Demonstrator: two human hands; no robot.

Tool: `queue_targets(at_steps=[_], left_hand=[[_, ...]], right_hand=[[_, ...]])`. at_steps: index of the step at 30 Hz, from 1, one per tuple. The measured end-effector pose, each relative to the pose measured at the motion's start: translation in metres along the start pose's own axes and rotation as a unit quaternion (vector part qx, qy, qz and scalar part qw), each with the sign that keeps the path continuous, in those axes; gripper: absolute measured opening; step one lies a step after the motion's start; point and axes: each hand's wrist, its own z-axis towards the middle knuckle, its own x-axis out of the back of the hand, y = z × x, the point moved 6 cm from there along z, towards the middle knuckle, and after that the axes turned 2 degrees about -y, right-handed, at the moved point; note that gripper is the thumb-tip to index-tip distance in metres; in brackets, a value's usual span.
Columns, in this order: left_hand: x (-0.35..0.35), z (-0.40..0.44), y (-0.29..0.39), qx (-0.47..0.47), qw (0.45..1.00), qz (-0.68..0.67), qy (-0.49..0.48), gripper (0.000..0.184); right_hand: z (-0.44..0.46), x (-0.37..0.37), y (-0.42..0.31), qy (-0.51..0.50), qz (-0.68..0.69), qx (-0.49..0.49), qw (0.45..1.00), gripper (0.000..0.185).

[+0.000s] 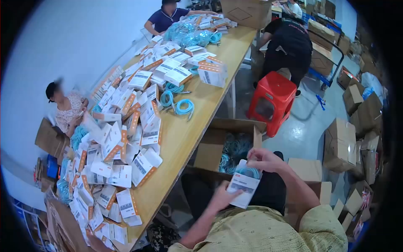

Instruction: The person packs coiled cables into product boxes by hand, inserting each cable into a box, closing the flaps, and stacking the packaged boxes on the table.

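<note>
Over my lap, my left hand (223, 196) grips a small white box (244, 185) with a grey printed panel, its thumb across the front. The box's top end is open, and a coiled teal cable (250, 172) shows in its mouth. At that open end my right hand (265, 160) is closed in a pinch just above the coil; what its fingertips hold, if anything, is too small to make out. Just beyond the hands stands an open carton (210, 153) with coiled cables in clear bags inside.
A long wooden table (184, 145) at the left bears a heap of white-and-orange boxes (145, 166) and loose teal cable coils (183, 107). Two people are at its far side. A red stool (273, 98), a bending person (289, 46) and stacked cartons (341, 145) are at the right.
</note>
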Motion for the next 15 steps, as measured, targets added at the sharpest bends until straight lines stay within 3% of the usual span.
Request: queue_targets(at_steps=[3, 8, 13, 15], left_hand=[[-0.055, -0.017, 0.001, 0.038, 0.998, -0.056, -0.019, 0.041], [-0.078, -0.014, -0.059, 0.089, 0.994, -0.032, -0.052, 0.043], [-0.069, -0.025, -0.032, 0.019, 0.999, -0.006, -0.032, 0.052], [-0.069, -0.027, -0.017, 0.018, 0.999, -0.001, -0.031, 0.051]], right_hand=[[-0.017, 0.0, 0.018, 0.052, -0.092, -0.104, 0.989, 0.021], [-0.028, -0.039, 0.024, -0.008, -0.224, -0.075, 0.972, 0.02], [-0.046, -0.025, 0.004, 0.047, -0.16, -0.023, 0.986, 0.024], [-0.051, -0.018, 0.002, 0.007, -0.171, -0.028, 0.985, 0.024]])
